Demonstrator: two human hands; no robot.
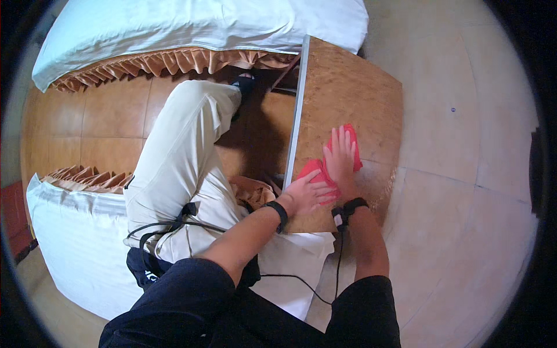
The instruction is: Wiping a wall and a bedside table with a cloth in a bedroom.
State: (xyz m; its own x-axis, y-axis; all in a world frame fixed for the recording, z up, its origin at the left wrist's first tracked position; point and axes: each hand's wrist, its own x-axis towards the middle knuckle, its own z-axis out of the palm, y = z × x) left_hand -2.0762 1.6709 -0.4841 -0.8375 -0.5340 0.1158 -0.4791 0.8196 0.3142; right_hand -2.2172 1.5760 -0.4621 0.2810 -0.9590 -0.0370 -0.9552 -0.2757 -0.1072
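A red cloth (311, 167) lies folded or bunched on the brown wooden tabletop (354, 84). My left hand (306, 194) rests on its nearer left part, palm down with the fingers stretched out. Slightly farther off and to the right, my right hand (342, 159) lies flat over the cloth's other part, fingers spread and pointing away from me. Both palms cover much of the cloth, so its full outline is hidden. Pale crumb-like specks (383, 194) dot the wood to the right of the cloth.
A bed with a white sheet and frilled orange skirt (168, 61) stands beyond the table; another white-covered bed (69, 249) is beneath me. My leg in pale trousers (180, 133) extends left of the table. A black cable (296, 277) runs between my arms. Tiled wall (441, 232) rises at right.
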